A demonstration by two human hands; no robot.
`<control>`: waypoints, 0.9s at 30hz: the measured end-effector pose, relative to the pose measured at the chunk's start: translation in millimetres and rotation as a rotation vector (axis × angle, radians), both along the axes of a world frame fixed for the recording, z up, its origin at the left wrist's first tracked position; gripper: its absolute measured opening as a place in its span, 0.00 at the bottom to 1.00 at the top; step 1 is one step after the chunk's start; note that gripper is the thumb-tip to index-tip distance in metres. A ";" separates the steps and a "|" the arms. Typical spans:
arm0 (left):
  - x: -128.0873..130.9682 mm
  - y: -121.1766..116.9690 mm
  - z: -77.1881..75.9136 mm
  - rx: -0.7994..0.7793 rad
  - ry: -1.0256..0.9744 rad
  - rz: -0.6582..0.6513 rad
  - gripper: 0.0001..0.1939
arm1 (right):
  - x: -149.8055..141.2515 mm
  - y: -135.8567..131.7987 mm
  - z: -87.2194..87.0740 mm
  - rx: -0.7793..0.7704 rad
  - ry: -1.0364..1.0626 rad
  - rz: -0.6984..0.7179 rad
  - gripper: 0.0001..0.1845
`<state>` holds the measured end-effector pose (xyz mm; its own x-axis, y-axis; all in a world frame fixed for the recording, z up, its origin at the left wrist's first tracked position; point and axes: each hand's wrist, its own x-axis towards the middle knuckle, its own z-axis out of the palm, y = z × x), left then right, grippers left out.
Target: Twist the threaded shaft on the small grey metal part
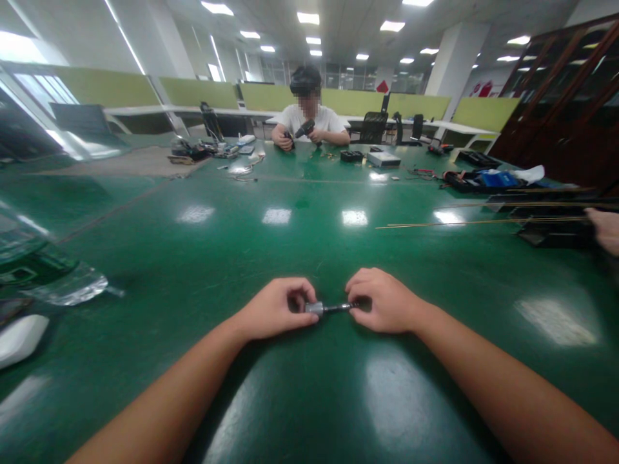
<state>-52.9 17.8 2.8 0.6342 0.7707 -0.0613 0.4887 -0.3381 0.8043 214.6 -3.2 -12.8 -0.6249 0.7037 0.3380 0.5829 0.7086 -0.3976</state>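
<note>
Just above the green table [309, 251], a small silver cylinder with a thin dark rod [333, 309] lies crosswise between my hands. My left hand [278, 308] pinches the cylinder end with thumb and fingers. At the other end, my right hand [384, 301] has its thumb and fingertips closed round the tip of the rod. The fingertips hide part of that tip. What kind of tool or part it is, I cannot make out.
A clear bottle [72, 283] lies at the left above a white rounded object [22, 338]. Opposite, a person [309, 119] holds a power drill [304, 129]. Long thin rods [435, 224] and black trays [551, 229] are at right, beside another person's hand [604, 229].
</note>
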 end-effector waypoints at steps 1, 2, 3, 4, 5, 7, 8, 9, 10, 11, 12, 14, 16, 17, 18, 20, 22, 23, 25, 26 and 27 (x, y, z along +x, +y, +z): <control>0.1 -0.2 0.1 0.001 -0.001 0.001 0.14 | 0.1 0.0 -0.1 0.002 0.001 -0.002 0.03; 0.3 -0.4 0.3 0.001 -0.003 0.002 0.14 | 0.1 0.0 -0.1 0.003 0.001 -0.004 0.03; 0.4 -0.6 0.5 0.000 -0.005 0.001 0.14 | 0.2 -0.1 0.0 0.003 0.000 -0.006 0.02; 0.6 -0.6 0.6 -0.001 -0.007 0.000 0.14 | 0.2 -0.1 0.1 0.002 -0.002 -0.007 0.02; 0.8 -0.6 0.6 -0.002 -0.008 -0.001 0.14 | 0.3 -0.2 0.3 0.001 -0.004 -0.008 0.02; 0.9 -0.3 0.4 -0.004 -0.009 -0.002 0.14 | 0.6 -0.3 0.8 -0.001 -0.010 -0.008 0.02; 0.9 0.0 0.1 -0.005 -0.009 -0.003 0.15 | 0.8 -0.4 1.2 -0.001 -0.012 -0.008 0.02; 0.8 0.2 -0.1 -0.005 -0.009 -0.003 0.15 | 1.0 -0.5 1.5 0.001 -0.014 -0.008 0.02; 0.6 0.5 -0.4 -0.005 -0.007 -0.003 0.15 | 1.2 -0.6 1.9 0.001 -0.017 -0.009 0.02; 0.5 0.7 -0.7 -0.004 -0.005 -0.003 0.14 | 1.4 -0.7 2.3 0.003 -0.019 -0.010 0.02; 0.3 0.9 -0.9 -0.002 -0.003 -0.004 0.14 | 1.6 -0.8 2.6 0.005 -0.020 -0.010 0.02; -0.1 1.1 -1.1 0.002 -0.001 -0.007 0.14 | 1.8 -0.9 3.2 0.007 -0.022 -0.011 0.02; -0.4 1.0 -1.1 -0.002 -0.005 -0.008 0.14 | 1.9 -0.8 3.4 0.008 -0.024 -0.012 0.02; -0.4 0.9 -0.9 -0.006 -0.006 -0.007 0.14 | 1.9 -0.7 3.4 0.007 -0.027 -0.010 0.02; -0.3 0.7 -0.7 -0.010 -0.007 -0.004 0.14 | 1.8 -0.7 3.3 0.006 -0.029 -0.010 0.02; 0.2 0.2 0.1 -0.013 -0.008 0.001 0.14 | 1.8 -0.6 3.2 0.006 -0.033 -0.011 0.02; 1.0 -0.2 0.9 -0.015 -0.010 0.004 0.14 | 2.0 -0.7 3.5 0.005 -0.036 -0.015 0.02; 1.4 -0.4 1.2 -0.016 -0.013 0.005 0.14 | 2.2 -0.7 3.9 0.004 -0.038 -0.019 0.02; 2.0 -0.6 1.5 -0.023 -0.019 0.008 0.14 | 3.1 -0.9 5.1 0.003 -0.048 -0.023 0.02; 2.0 -0.6 1.4 -0.026 -0.023 0.008 0.13 | 3.8 -0.8 5.9 0.002 -0.052 -0.028 0.01; 1.9 -0.4 1.1 -0.026 -0.027 0.007 0.13 | 4.7 -0.7 6.6 0.002 -0.057 -0.034 0.01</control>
